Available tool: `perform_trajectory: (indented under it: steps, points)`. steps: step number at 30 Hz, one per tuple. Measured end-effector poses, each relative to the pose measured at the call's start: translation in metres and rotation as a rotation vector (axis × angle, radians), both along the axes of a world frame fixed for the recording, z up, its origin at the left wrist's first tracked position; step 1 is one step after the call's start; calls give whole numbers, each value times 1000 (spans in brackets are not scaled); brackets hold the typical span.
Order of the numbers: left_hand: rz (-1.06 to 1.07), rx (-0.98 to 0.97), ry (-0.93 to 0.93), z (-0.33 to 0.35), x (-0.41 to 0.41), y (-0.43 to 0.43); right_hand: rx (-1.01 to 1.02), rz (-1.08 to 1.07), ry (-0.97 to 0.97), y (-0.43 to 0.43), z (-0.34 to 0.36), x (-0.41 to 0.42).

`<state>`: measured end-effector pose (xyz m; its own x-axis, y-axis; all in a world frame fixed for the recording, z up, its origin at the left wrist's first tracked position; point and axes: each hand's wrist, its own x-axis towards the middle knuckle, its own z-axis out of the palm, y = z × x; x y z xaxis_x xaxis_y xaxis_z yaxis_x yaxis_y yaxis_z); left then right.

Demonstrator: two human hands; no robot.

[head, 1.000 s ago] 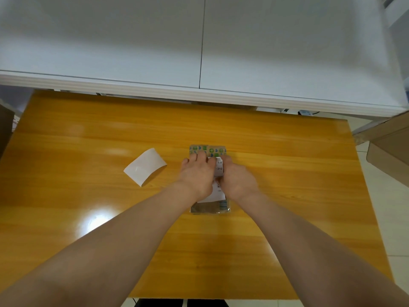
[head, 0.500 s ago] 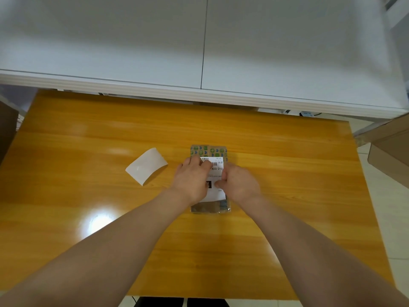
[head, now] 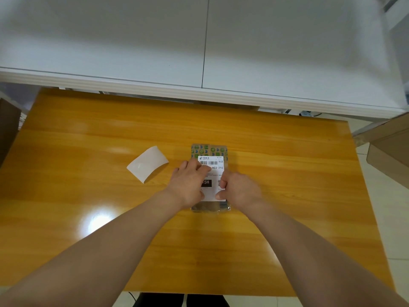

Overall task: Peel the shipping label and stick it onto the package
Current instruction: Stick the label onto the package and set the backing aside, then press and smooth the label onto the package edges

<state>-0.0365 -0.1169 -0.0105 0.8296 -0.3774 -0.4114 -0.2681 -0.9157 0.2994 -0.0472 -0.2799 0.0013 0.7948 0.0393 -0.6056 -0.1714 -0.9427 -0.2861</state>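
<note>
A small flat package (head: pixel 209 149) with a green pattern at its far end lies on the wooden table (head: pixel 287 173). A white shipping label (head: pixel 214 168) with a barcode and "A03-210" lies flat on top of it. My left hand (head: pixel 190 185) rests on the label's left half, its fingers lying flat across the print. My right hand (head: pixel 240 189) is at the label's right edge with bent fingers, its fingertips and thumb touching the paper. The near part of the label is hidden under both hands.
A curled white backing sheet (head: pixel 147 166) lies on the table left of the package. A white cabinet (head: pixel 199 52) runs along the table's far side. Cardboard boxes (head: pixel 389 151) stand off the right edge, and a dark object (head: pixel 7 127) stands at the left.
Both hands have slid toward me along the label, uncovering its barcode end. The package and the backing sheet have stayed where they were.
</note>
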Motion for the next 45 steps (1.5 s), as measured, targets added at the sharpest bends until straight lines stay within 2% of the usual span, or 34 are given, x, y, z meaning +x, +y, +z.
perform_trajectory:
  steps: [12, 24, 32, 38, 45]
  points:
    - [15, 7, 6, -2, -2, -3, -10, 52, -28, 1, -5, -5]
    - [47, 7, -17, -6, -3, -8, 76, -57, -3, -6, -7, -6]
    - [292, -184, -61, -12, 0, -7, 136, -208, -116, -6, -11, 0]
    - [489, -179, -81, -10, 5, -7, 158, -143, -199, -4, -11, 11]
    - [415, -226, 33, -9, 26, -2, 212, -27, -197, 7, -8, 32]
